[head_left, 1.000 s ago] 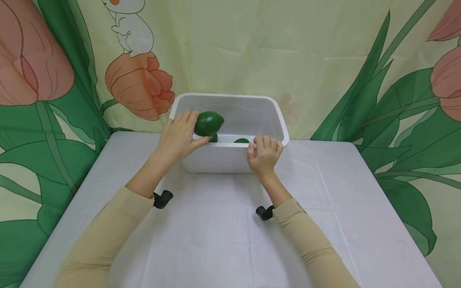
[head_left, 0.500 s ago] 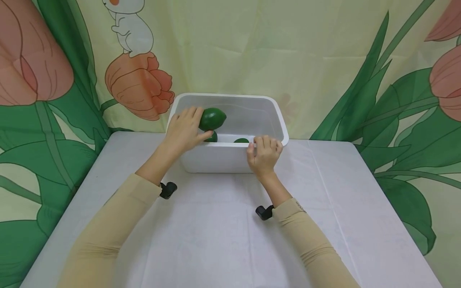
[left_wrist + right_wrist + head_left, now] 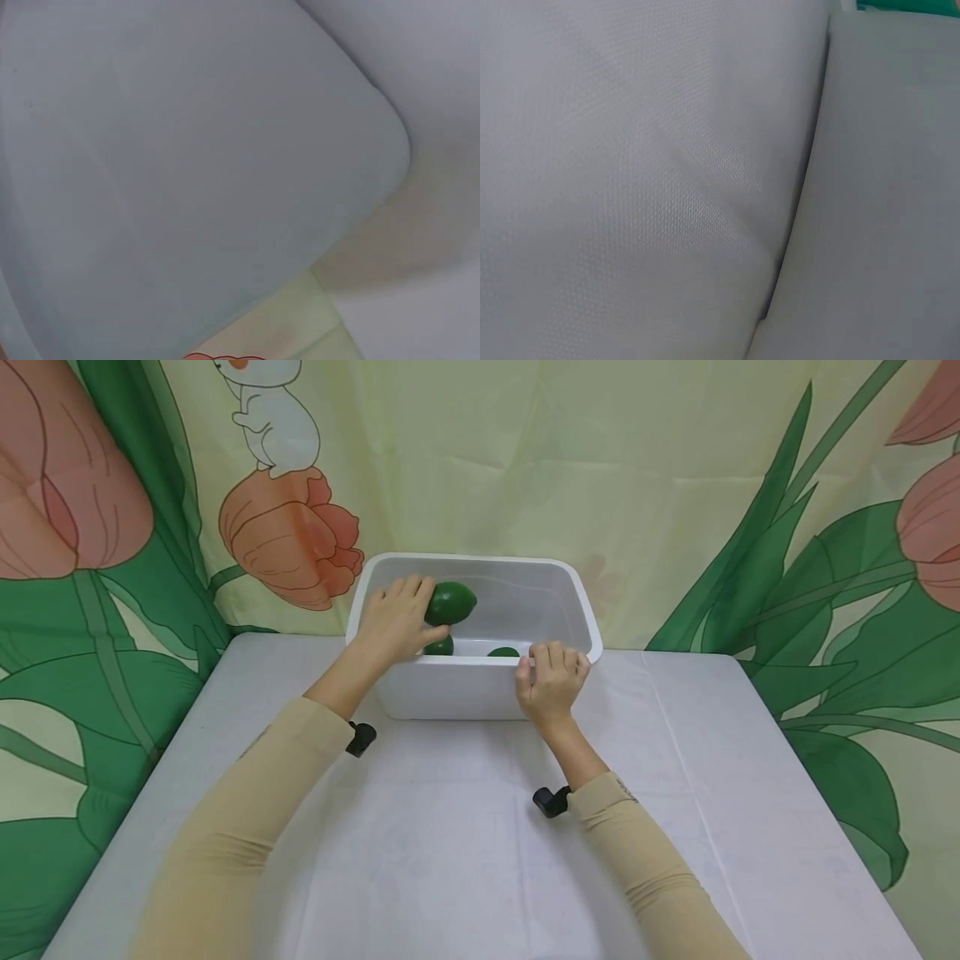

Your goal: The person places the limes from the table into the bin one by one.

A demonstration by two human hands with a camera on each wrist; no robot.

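Note:
In the head view my left hand grips a smooth, dark green fruit with a pointed tip, shaped like an avocado. It is over the left part of a white plastic bin, above the near rim in this view. Inside the bin, a second green fruit shows just below the left thumb. Further right lies another green piece, mostly hidden by the near wall. My right hand holds the bin's near rim at its right end, fingers curled over the edge. Neither wrist view shows a hand clearly.
The bin stands at the back of a table with a white cloth. Close behind it hangs a pale curtain printed with tulips and a rabbit. The bin's outer wall fills most of the left wrist view.
My left hand has moved a little right and away from me, carrying the green fruit further over the bin. More of the fruit beneath it shows. The right hand stays on the rim.

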